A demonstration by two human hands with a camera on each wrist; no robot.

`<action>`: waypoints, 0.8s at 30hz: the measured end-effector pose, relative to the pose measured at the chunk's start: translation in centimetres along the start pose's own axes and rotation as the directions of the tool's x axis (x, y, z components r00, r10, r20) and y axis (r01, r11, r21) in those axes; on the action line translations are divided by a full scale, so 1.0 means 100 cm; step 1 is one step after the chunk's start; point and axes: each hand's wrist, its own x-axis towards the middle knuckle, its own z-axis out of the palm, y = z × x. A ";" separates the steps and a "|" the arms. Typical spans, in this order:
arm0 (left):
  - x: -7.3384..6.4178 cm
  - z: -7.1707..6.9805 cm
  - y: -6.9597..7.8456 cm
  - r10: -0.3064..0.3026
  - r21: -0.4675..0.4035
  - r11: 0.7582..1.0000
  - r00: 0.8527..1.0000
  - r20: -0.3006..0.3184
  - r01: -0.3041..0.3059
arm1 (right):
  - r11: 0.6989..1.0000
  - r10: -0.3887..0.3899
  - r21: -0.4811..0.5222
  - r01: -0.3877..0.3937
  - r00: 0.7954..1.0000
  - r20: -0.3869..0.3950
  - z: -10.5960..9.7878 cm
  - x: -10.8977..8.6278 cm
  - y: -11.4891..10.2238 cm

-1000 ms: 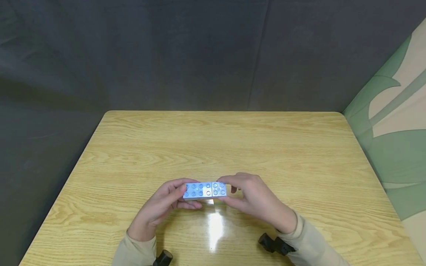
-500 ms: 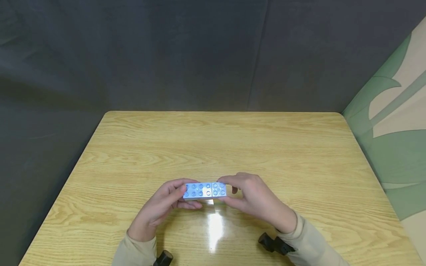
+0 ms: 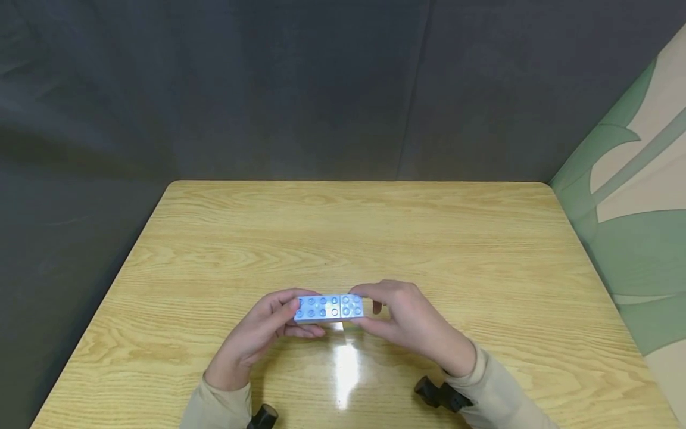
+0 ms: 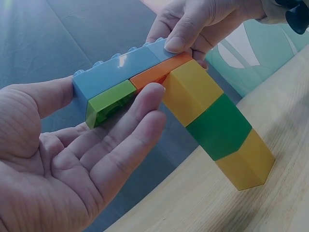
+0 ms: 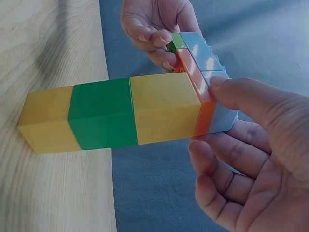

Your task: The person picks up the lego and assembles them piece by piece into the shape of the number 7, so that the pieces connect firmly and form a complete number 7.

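Between my two hands is a built piece of toy building bricks. Its top is a longer light blue brick (image 3: pixel 317 308) beside a shorter light blue brick (image 3: pixel 351 305), studs up. Under them, in the left wrist view, sit a lime green brick (image 4: pixel 110 101) and a flat orange brick (image 4: pixel 159 71). Below the orange one hangs a column: a yellow brick (image 4: pixel 193 92), a dark green brick (image 4: pixel 219 126) and another yellow brick (image 4: pixel 246 162). My left hand (image 3: pixel 262 330) holds the left end, thumb against it. My right hand (image 3: pixel 404 313) pinches the shorter blue brick's end between thumb and fingers.
A wood-grain table (image 3: pixel 348 238) lies under the hands, with a bright glare spot near its front. Dark cloth (image 3: pixel 295 89) hangs behind and to the left. A green and beige patterned cloth (image 3: pixel 632 262) borders the right side. Black wrist devices (image 3: pixel 442 394) sit by both sleeves.
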 end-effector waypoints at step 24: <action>0.001 0.001 0.000 -0.014 0.030 0.999 0.999 -0.032 0.015 | 0.998 0.026 0.058 -0.026 1.000 -0.004 0.002 -0.001 0.002</action>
